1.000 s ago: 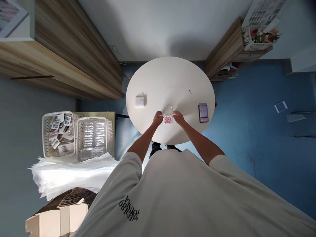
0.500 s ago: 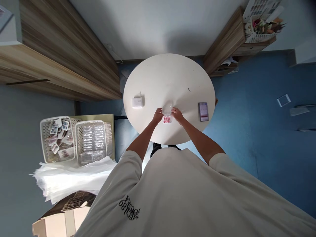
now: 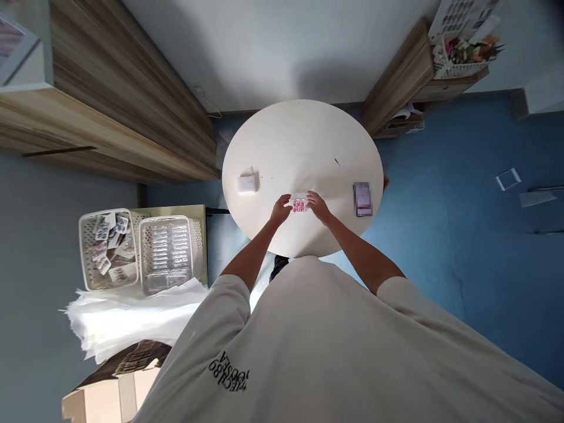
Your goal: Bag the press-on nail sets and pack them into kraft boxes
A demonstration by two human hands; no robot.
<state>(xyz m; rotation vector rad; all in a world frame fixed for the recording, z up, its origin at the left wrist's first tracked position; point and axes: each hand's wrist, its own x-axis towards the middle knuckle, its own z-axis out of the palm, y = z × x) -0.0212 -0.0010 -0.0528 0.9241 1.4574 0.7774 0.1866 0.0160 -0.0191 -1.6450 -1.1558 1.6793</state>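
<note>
A small clear plastic box is between my hands near the front of the white table. Rows of small pink and red pieces show inside it, too small to name for certain. Its clear lid stands along the far edge, foreshortened and tilted up; how far it is closed I cannot tell. My left hand grips the left side of the box, thumb and fingers around its edge. On the other side my right hand holds the right edge, fingers near the lid.
On the round table lie a white box-like block at left and a phone at right. A basket of clear boxes and a basket of packaged cards stand to my left, beside white sheets.
The lid lay back flat earlier; it has swung up and toward me over the box. Both hands have moved with it and stay at the box's sides.
</note>
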